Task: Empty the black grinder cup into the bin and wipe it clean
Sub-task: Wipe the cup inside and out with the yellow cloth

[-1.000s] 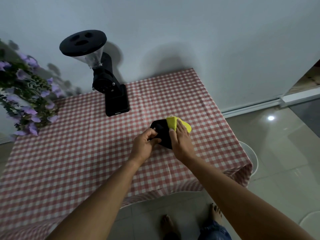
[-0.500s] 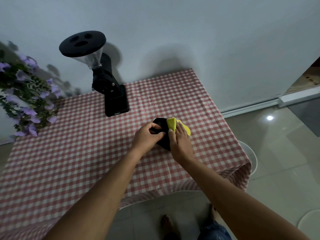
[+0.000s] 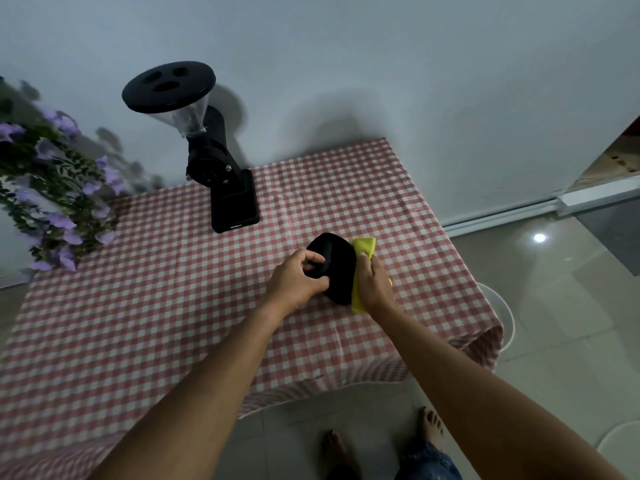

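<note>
The black grinder cup point(image 3: 337, 268) is held just above the checked tablecloth point(image 3: 173, 306), right of centre. My left hand point(image 3: 298, 282) grips its left side, thumb and fingers curled on the rim. My right hand point(image 3: 375, 287) presses a folded yellow cloth point(image 3: 364, 247) against the cup's right side; the cloth sticks out above and below my fingers. The cup's inside is hidden from view.
A black coffee grinder point(image 3: 221, 181) with a clear hopper stands at the back of the table by the wall. Purple flowers point(image 3: 52, 188) hang over the left side. A white round bin point(image 3: 502, 317) sits on the floor beyond the table's right edge. My bare feet point(image 3: 429, 424) are below.
The cup has turned in my left hand, showing more of its black side. My right hand with the cloth has shifted from the cup's top to its right side.
</note>
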